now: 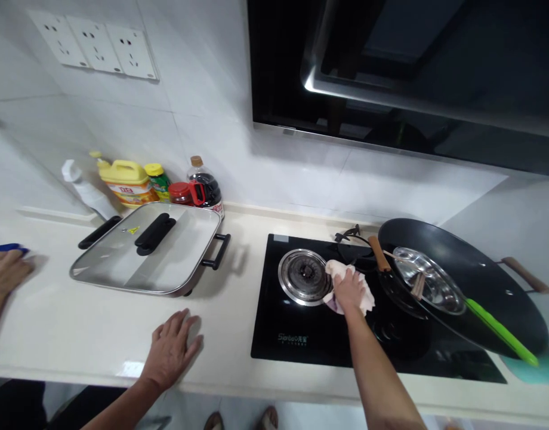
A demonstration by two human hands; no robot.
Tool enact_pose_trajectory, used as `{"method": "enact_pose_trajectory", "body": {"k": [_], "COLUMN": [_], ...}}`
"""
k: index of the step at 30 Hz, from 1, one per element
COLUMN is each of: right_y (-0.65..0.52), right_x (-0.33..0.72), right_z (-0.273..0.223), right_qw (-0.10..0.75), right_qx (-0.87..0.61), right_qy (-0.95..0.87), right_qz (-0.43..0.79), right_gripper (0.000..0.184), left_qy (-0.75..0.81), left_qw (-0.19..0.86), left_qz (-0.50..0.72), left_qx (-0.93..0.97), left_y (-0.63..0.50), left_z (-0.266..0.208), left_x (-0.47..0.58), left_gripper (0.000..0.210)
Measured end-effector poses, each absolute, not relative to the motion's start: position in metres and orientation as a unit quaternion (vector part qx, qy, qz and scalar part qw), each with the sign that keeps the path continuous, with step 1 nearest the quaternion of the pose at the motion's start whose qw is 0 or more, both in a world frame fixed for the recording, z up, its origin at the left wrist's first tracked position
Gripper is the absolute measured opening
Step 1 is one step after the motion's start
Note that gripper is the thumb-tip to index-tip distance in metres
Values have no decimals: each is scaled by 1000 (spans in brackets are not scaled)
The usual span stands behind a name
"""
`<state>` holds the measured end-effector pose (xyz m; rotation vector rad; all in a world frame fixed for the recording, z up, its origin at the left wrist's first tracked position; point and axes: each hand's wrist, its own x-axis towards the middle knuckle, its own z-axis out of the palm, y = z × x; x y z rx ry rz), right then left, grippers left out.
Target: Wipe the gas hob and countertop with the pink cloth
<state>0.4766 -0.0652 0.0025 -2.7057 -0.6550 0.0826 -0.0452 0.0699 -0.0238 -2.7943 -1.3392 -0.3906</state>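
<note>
My right hand (348, 291) presses a pale pinkish cloth (366, 297) onto the black glass cooktop (314, 346), just right of the round burner (305, 276) with its metal ring. Its fingers are bent over the cloth. Palm down with fingers apart, my left hand (172, 351) lies on the white countertop (221, 352) and holds nothing. Beyond that hand stands a rectangular electric pan under a glass lid (185, 239) with a black handle. A large black wok (484, 280) sits over the cooktop's right side.
Inside the wok are a metal bowl (429, 278) and a green-handled utensil (500, 329). Along the wall stand a spray bottle (89, 191), a yellow jug (125, 179) and a dark sauce bottle (206, 182). Another person's hand (8, 273) touches something blue at far left. A range hood (391, 77) overhangs.
</note>
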Motion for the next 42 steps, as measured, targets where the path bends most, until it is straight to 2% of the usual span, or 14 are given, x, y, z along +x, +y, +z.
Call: {"method": "enact_pose_trajectory", "body": {"k": [5,13,17,20,26,30,35,38,42], "right_y": [-66,-118,-114,-96,-91,-138,-228,-280,-328], "right_x": [473,344,281,245,233,269,341,386,442], "right_z": [3,-21,-18,-4,15,3,-25,-40,-48], "right_qw": [167,185,161,168,204,206,187,173,131], "right_qx": [-960,-923,-887,-814,-695,-742,-863,-884,-952], "right_qy": [-224,-337,-427,-541,-673,-625,-470,-433,-270], "right_qz": [9,-18,66,130,154,130,12,-19,-66], "right_gripper": [66,62,60,69,70,63,47,51,62], "left_qy": [-431,-428,-429,-425,-427,-437,-444,-447,-446], "left_qw": [7,12,13,15,4,-7,-23,-30,-25], "left_qz": [-116,-110,-115,-126,-129,-120,-110,-113,-116], "left_qx": [-895,-897,-896,-896,-895,-891,-889,-887,-887], "left_y": [68,70,72,75,76,76,77,77,77], "left_z": [-23,-23,-24,-25,-22,-20,-19,-17,-18], "left_x": [-44,-44,-44,-44,-43,-43,-41,-40,-40], "left_gripper": [47,46,46,48,44,47,56,56,55]}}
